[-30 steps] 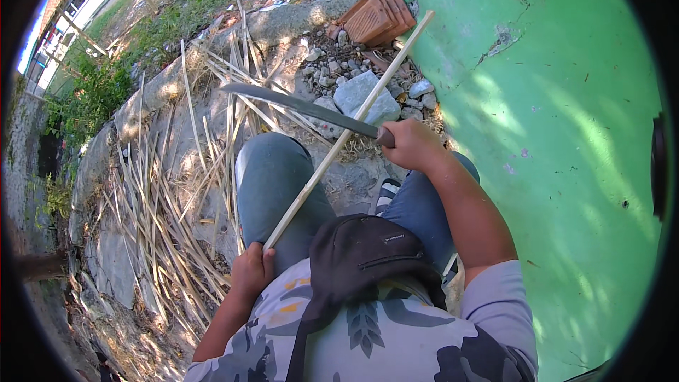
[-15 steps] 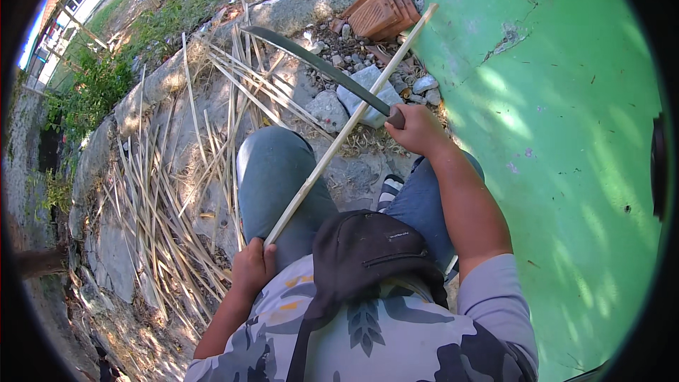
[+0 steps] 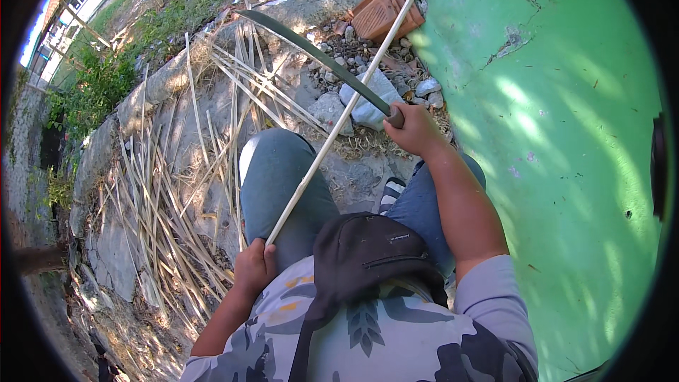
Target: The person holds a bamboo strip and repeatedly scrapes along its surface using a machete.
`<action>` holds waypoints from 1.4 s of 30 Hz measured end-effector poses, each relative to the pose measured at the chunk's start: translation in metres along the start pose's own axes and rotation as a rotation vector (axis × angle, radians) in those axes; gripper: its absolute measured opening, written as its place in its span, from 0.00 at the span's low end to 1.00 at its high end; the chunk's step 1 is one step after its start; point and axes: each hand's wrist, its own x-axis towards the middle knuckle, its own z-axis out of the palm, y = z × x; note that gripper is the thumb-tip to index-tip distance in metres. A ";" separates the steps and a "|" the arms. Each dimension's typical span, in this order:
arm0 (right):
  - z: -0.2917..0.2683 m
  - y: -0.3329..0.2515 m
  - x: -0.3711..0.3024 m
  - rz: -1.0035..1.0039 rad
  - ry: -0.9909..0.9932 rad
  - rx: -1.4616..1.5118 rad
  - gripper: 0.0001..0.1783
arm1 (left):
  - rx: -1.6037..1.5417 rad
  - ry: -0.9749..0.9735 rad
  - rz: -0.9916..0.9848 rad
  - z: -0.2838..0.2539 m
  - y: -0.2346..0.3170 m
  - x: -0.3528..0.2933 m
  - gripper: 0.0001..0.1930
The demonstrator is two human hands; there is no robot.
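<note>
Slanting from beside the left thigh up toward the red clay block (image 3: pixel 385 14), a pale stick (image 3: pixel 339 120), lower end clamped in the left hand (image 3: pixel 256 269), fingers wrapped tight round it. Crossing above it, a long dark curved blade (image 3: pixel 311 53), handle gripped shut in the right hand (image 3: pixel 414 127), tip raised toward the concrete kerb (image 3: pixel 163 74). Risks, as judged: a swing glancing off the smooth round stick and sliding down toward the knee in grey trousers (image 3: pixel 279 170) just beneath; a stick twisting in a one-handed hold; a blade overshooting into the grey stones (image 3: pixel 368 99). Littering the cracked ground nearby, split cane strips (image 3: pixel 170 198), easy to slip on; at the right, a green wall (image 3: pixel 566 134).
</note>
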 end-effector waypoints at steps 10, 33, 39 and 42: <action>-0.010 0.013 -0.003 -0.091 -0.173 -0.234 0.11 | 0.002 -0.011 -0.031 -0.003 0.009 -0.002 0.19; -0.003 0.010 -0.001 0.101 -0.041 -0.026 0.11 | 0.046 -0.042 -0.050 -0.001 0.002 -0.002 0.18; 0.002 -0.006 -0.012 -0.176 -0.195 -0.235 0.14 | 0.063 -0.024 -0.036 -0.001 0.003 -0.001 0.18; 0.002 -0.003 -0.007 -0.246 -0.158 -0.377 0.12 | 0.054 -0.021 -0.045 -0.003 0.006 -0.001 0.18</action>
